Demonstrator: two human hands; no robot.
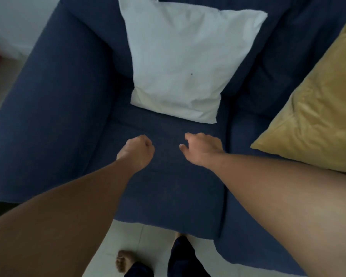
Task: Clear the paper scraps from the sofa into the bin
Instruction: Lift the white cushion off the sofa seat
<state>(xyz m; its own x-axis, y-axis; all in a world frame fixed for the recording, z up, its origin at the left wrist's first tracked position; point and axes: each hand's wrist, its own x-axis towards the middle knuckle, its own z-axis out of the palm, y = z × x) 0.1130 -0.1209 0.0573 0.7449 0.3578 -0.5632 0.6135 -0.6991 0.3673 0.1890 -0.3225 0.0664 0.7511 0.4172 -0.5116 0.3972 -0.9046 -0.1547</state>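
The dark blue sofa (168, 186) fills the view from above. My left hand (137, 151) hovers over the left seat cushion, curled into a fist; whether anything is inside it is hidden. My right hand (203, 149) reaches over the same cushion a little to the right, palm down, fingers bent and slightly apart, nothing visible in it. No paper scraps show on the seat cushion. No bin is in view.
A white pillow (188, 60) leans against the sofa back just beyond both hands. A yellow cushion (316, 114) lies on the seat to the right. The sofa's left armrest (48, 116) borders the cushion. White tiled floor (148, 236) and my feet show below.
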